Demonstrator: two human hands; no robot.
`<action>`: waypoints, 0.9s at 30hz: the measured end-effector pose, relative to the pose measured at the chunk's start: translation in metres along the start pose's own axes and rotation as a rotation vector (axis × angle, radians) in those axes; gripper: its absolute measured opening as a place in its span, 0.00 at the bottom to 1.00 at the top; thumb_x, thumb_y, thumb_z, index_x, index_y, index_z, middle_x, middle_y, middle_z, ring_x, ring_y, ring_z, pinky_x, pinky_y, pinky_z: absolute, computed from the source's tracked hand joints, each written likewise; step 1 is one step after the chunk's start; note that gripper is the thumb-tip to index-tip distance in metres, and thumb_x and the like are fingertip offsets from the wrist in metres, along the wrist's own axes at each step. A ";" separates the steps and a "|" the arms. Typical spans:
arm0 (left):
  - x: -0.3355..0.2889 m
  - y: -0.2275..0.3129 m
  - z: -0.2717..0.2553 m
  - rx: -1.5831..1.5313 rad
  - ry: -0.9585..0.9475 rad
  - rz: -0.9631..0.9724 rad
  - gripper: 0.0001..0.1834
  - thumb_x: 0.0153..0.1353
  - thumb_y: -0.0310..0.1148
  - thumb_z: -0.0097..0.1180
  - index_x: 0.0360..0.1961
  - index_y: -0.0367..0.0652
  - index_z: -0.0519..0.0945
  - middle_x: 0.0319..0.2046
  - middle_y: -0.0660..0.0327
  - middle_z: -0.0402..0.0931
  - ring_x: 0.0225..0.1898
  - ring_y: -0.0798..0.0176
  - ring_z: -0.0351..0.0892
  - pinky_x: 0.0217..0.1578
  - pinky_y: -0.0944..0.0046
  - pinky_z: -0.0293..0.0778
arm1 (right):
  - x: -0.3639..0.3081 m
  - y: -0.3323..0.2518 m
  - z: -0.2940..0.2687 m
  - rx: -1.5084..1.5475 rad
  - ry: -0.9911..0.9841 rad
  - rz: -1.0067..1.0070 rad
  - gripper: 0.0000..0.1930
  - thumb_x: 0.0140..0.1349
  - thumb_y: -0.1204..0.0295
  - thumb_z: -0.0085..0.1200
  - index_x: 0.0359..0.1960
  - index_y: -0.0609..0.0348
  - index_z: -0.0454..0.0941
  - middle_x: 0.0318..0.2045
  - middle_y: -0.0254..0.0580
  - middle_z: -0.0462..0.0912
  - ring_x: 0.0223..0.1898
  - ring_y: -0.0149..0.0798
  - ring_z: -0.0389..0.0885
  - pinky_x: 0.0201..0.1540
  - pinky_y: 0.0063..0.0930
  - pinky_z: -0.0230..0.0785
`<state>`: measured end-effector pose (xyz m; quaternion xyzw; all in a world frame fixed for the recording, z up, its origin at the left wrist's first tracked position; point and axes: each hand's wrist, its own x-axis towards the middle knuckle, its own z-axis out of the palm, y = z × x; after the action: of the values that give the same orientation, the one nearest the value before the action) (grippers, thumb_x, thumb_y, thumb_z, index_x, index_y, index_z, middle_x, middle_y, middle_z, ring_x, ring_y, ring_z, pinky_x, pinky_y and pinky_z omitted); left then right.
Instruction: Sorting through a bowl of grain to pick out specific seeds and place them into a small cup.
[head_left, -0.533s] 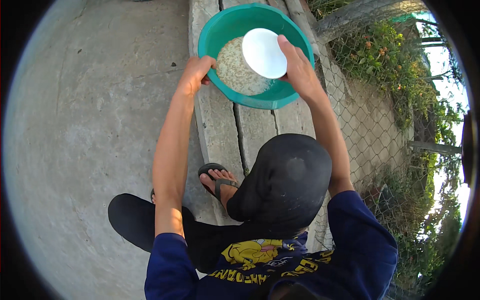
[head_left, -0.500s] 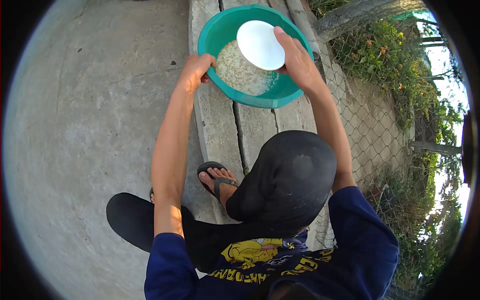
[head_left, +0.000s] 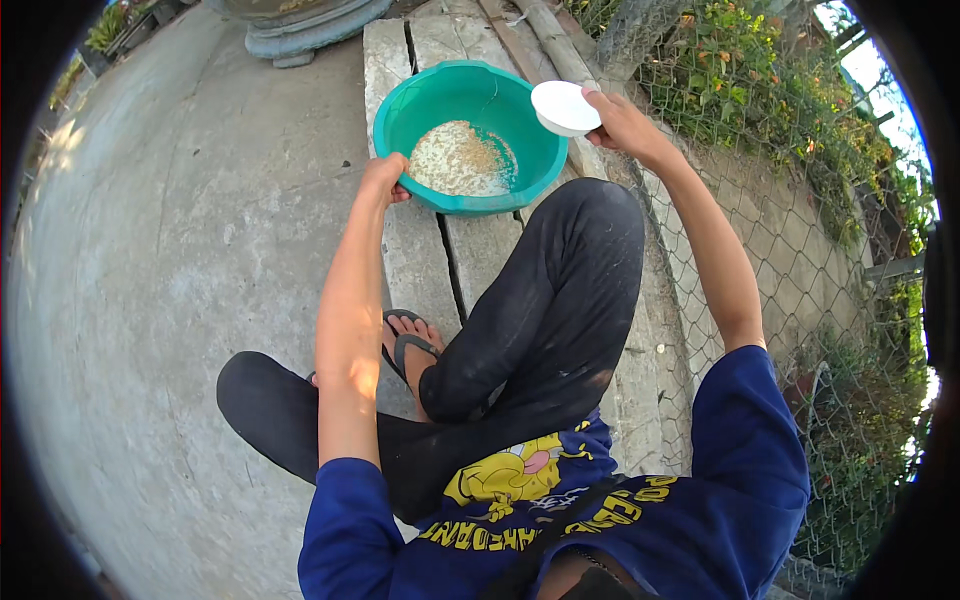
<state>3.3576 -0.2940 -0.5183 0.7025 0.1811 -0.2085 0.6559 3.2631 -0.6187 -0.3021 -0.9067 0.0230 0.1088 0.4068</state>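
Note:
A green plastic basin point(head_left: 467, 204) rests on the concrete slabs in front of me, with a pale, grainy heap point(head_left: 462, 160) of white and light brown bits spread over its bottom. My left hand point(head_left: 384, 181) is closed on the basin's near left rim. Just past the right rim, my right hand point(head_left: 624, 124) grips a small white bowl point(head_left: 566, 108) by its edge, thumb on top. The bowl is tilted, and its inside looks bare.
Concrete slabs point(head_left: 412, 262) with dark gaps run beneath the basin. A chain-link fence point(head_left: 720, 250) with leafy plants point(head_left: 740, 85) stands at the right. A large round stone-like base point(head_left: 310, 38) sits at the far left. My bent knee point(head_left: 607, 205) is close to the basin.
The white bowl has moved right, from above the basin to beyond its right rim, in my right hand. The view has shifted, showing more of the far ground. My left hand stays on the rim.

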 end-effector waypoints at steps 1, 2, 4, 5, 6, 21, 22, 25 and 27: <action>0.003 0.004 0.001 0.069 0.002 -0.029 0.12 0.47 0.32 0.57 0.32 0.35 0.76 0.23 0.55 0.76 0.17 0.58 0.76 0.20 0.57 0.75 | -0.008 0.012 -0.006 0.013 0.019 0.004 0.27 0.72 0.45 0.40 0.40 0.60 0.73 0.20 0.30 0.72 0.21 0.22 0.64 0.23 0.19 0.55; 0.003 0.007 0.010 0.134 -0.001 -0.059 0.15 0.48 0.33 0.58 0.35 0.34 0.76 0.25 0.55 0.78 0.18 0.57 0.78 0.20 0.56 0.75 | -0.018 0.022 -0.013 0.070 0.089 -0.006 0.27 0.72 0.45 0.40 0.39 0.60 0.73 0.20 0.31 0.72 0.21 0.23 0.64 0.23 0.19 0.55; 0.007 0.017 0.025 0.327 0.014 -0.071 0.30 0.52 0.43 0.60 0.51 0.31 0.75 0.41 0.47 0.82 0.35 0.47 0.86 0.34 0.47 0.81 | -0.036 0.039 -0.026 0.126 0.179 -0.002 0.27 0.72 0.45 0.40 0.39 0.61 0.73 0.20 0.31 0.73 0.21 0.23 0.64 0.23 0.19 0.55; 0.026 0.018 -0.022 0.517 0.303 -0.023 0.37 0.53 0.48 0.59 0.59 0.33 0.71 0.50 0.43 0.78 0.46 0.45 0.82 0.44 0.43 0.77 | -0.035 0.019 -0.013 0.134 0.136 -0.043 0.27 0.72 0.45 0.40 0.39 0.61 0.73 0.21 0.32 0.73 0.21 0.23 0.64 0.23 0.19 0.55; 0.036 0.011 -0.047 0.715 0.553 0.014 0.44 0.55 0.54 0.57 0.67 0.34 0.66 0.59 0.40 0.74 0.58 0.42 0.78 0.54 0.39 0.74 | -0.039 0.012 -0.003 0.135 0.110 -0.050 0.27 0.72 0.45 0.40 0.39 0.61 0.73 0.21 0.32 0.73 0.21 0.23 0.64 0.23 0.19 0.54; -0.115 0.153 0.007 0.652 -0.080 0.691 0.34 0.69 0.59 0.44 0.53 0.36 0.79 0.48 0.41 0.81 0.52 0.38 0.79 0.54 0.49 0.71 | 0.014 -0.004 0.067 -0.263 0.157 -0.381 0.27 0.74 0.60 0.37 0.25 0.73 0.77 0.23 0.66 0.79 0.31 0.66 0.79 0.40 0.55 0.70; -0.129 0.147 0.007 0.516 -0.057 0.605 0.34 0.68 0.60 0.44 0.52 0.36 0.80 0.48 0.40 0.80 0.53 0.37 0.79 0.54 0.48 0.71 | 0.024 -0.019 0.087 -0.277 0.124 -0.436 0.26 0.74 0.62 0.38 0.26 0.73 0.77 0.25 0.68 0.79 0.33 0.68 0.79 0.41 0.56 0.70; -0.106 0.116 -0.001 0.570 0.084 0.761 0.32 0.70 0.57 0.44 0.50 0.35 0.80 0.45 0.41 0.81 0.48 0.41 0.81 0.50 0.50 0.72 | 0.054 -0.046 0.141 -0.208 0.150 -0.618 0.25 0.74 0.64 0.37 0.25 0.73 0.76 0.24 0.64 0.80 0.29 0.65 0.79 0.36 0.55 0.69; -0.101 0.108 -0.010 0.626 0.042 0.718 0.31 0.71 0.56 0.44 0.49 0.35 0.81 0.42 0.43 0.82 0.44 0.46 0.82 0.48 0.53 0.73 | 0.060 -0.055 0.158 -0.086 0.074 -0.512 0.26 0.74 0.61 0.38 0.23 0.70 0.77 0.23 0.61 0.80 0.31 0.61 0.81 0.39 0.54 0.68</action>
<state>3.3296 -0.2898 -0.3733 0.8884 -0.1314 0.0011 0.4397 3.3005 -0.4614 -0.3765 -0.9027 -0.1971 -0.0303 0.3813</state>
